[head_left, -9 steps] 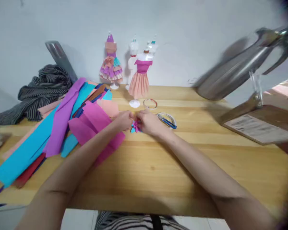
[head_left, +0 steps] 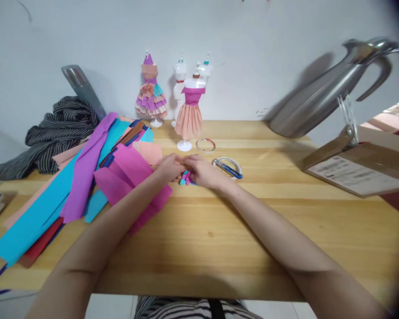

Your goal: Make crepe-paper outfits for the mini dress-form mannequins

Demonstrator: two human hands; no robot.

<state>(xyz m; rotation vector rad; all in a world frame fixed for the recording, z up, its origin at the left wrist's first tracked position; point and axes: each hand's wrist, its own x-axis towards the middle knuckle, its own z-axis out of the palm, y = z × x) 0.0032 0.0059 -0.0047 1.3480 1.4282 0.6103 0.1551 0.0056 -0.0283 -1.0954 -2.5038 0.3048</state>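
Observation:
My left hand and my right hand meet at the middle of the table, fingertips together. Both are closed, the fingers bent in a pinch; whatever lies between them is hidden. Just below the fingertips is a small cluster of blue and magenta paper bits, partly covered by my right hand. Beyond the hands stands a small white dress form wearing a magenta top and a pleated peach paper skirt. To the right of my right hand, a blue-handled tool, perhaps tweezers, rests across a white tape ring.
Crepe paper sheets in several colours are heaped at left, beside a striped cloth. Another dressed form and a thin ring are at the back. A steel jug and a cardboard box stand at right.
My fingers have drawn closer together above the paper bits, covering the gap between the hands. The view has shifted slightly; the other things lie as before.

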